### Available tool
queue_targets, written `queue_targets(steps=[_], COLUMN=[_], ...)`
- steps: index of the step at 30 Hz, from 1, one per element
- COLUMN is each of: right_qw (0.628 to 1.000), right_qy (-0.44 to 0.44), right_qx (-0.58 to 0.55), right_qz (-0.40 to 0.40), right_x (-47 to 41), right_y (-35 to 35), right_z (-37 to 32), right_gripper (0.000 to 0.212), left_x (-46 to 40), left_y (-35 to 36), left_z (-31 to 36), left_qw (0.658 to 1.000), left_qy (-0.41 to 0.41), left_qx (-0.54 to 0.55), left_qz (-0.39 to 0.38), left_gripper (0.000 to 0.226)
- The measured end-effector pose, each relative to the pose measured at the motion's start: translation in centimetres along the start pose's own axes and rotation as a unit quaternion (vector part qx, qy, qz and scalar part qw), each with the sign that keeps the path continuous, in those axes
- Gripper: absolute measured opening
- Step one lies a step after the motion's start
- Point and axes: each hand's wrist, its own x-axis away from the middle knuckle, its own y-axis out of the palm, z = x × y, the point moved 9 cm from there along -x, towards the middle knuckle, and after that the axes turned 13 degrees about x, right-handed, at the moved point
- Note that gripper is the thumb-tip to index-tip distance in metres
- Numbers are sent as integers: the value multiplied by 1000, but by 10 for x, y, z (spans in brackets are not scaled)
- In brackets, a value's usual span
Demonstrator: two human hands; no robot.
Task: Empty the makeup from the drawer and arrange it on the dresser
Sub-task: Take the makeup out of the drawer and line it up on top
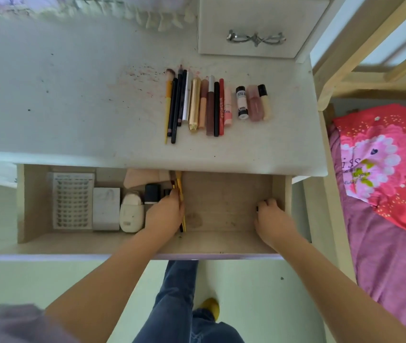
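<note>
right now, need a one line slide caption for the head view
Both hands reach into the open drawer, left hand gripping yellow brushes, beneath makeup lined up on the dresser.

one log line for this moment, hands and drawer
left hand grips yellow pencils in drawer | right hand curled on small dark item, unclear | row of makeup on dresser

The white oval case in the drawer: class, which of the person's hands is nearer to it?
Left. The left hand lies just right of the white oval case, almost beside it, fingers around yellow sticks. The right hand is far off by the drawer's right wall.
</note>
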Motion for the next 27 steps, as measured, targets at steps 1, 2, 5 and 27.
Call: queue_targets(steps=[1,2,5,27], right_qw=[1000,1000,999,846], right_qy=[6,12,23,-90], right_qx=[12,21,24,-425], right_qz=[-8,-14,-15,311], right_x=[-2,-3,-5,21], right_y=[1,2,3,-199], right_z=[-1,-2,-4,37], right_gripper=[35,37,39,15], left_x=[-5,-10,-20,0], left_y=[4,8,16,-175], left_z=[0,1,8,85], left_qw=[1000,999,995,955], left_qy=[-10,-15,-22,156], left_qx=[-13,-31,-100,240], left_qz=[2,2,-5,80], left_gripper=[31,33,29,17])
